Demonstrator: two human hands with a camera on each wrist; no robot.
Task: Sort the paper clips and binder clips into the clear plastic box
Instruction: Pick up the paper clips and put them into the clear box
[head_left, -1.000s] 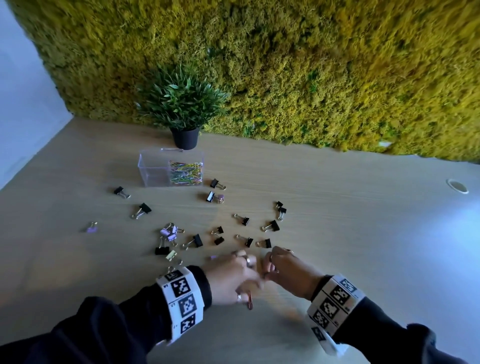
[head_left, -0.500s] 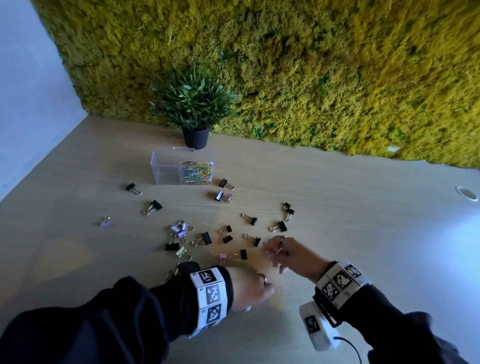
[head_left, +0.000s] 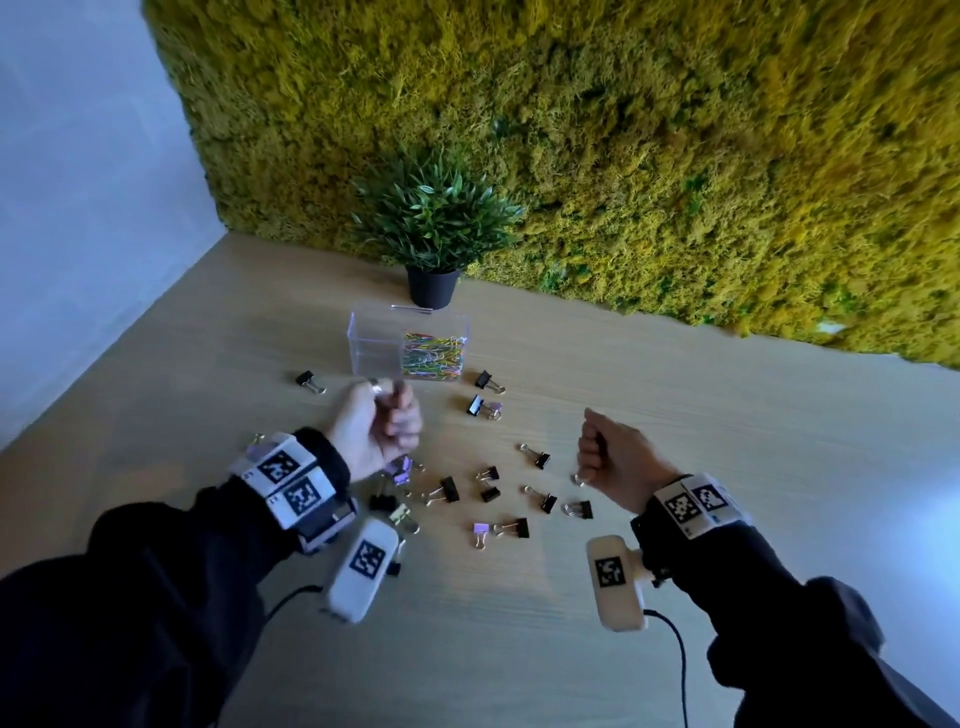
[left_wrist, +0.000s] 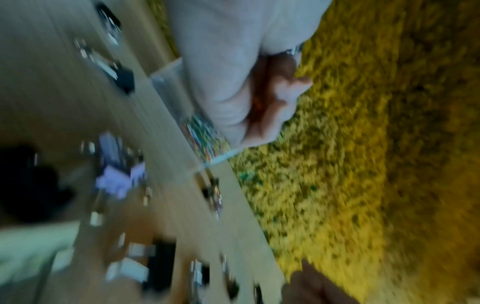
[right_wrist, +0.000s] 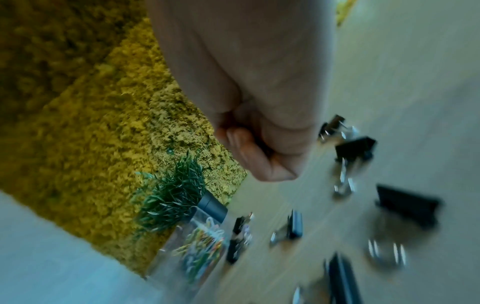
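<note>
Head view showed the curled left hand (head_left: 375, 431) nearer the clear plastic box (head_left: 374, 345), just short of its front wall. What it or the fisted right hand (head_left: 615, 457) gripped couldn't be told.

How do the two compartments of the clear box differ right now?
The right compartment of the clear plastic box holds a pile of multicoloured paper clips; the left compartment looks empty from the head view. The right compartment's contents hide its back wall, while the table shows through the left compartment. The left hand hovers just in front of the left compartment; none is near the right. Both share the same clear walls and open top.
</note>
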